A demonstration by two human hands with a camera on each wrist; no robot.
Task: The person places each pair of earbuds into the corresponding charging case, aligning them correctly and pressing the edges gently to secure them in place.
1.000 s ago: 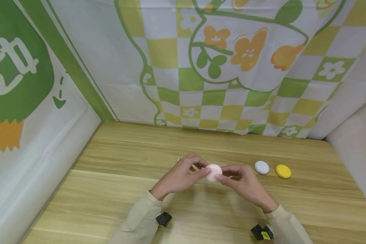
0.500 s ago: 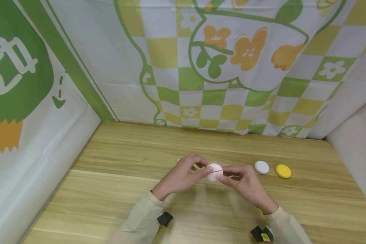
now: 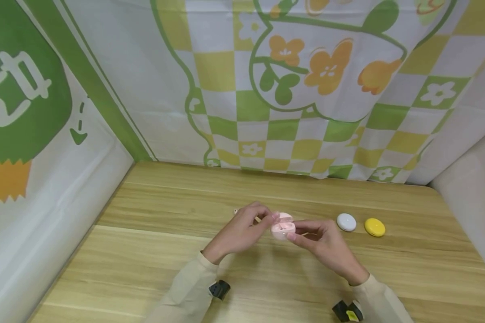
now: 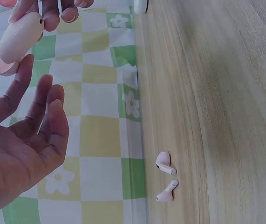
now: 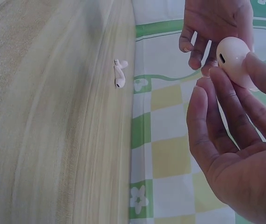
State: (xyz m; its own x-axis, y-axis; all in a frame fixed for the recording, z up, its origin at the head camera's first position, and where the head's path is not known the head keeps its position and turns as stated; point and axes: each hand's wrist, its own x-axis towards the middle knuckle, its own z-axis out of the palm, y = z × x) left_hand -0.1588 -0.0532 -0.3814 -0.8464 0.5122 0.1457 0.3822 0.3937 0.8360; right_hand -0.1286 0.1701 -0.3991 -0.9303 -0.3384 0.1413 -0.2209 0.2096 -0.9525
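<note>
A pink earbud case (image 3: pixel 282 231) is held over the table between both hands, its lid raised and its hollow inside showing in the head view. My left hand (image 3: pixel 242 233) pinches the lid with thumb and fingers. My right hand (image 3: pixel 329 246) grips the lower shell from the right side. In the right wrist view the rounded case (image 5: pixel 233 58) shows a dark port slot. Two pink earbuds (image 4: pixel 164 162) lie on the table beyond the left hand, apart from the case. The head view shows only a bit of one earbud (image 3: pixel 235 211) beside the left hand.
A white round case (image 3: pixel 346 222) and a yellow round case (image 3: pixel 374 227) rest on the wooden table (image 3: pixel 165 251), right of the hands. A checked, flowered cloth (image 3: pixel 283 130) hangs along the table's back edge. Black wrist cameras (image 3: pixel 219 290) sit at both sleeves.
The pink case has gone from closed, through a thin gap, to its lid swung up. My left thumb and fingers have lifted with the lid; my right hand has stayed nearly still.
</note>
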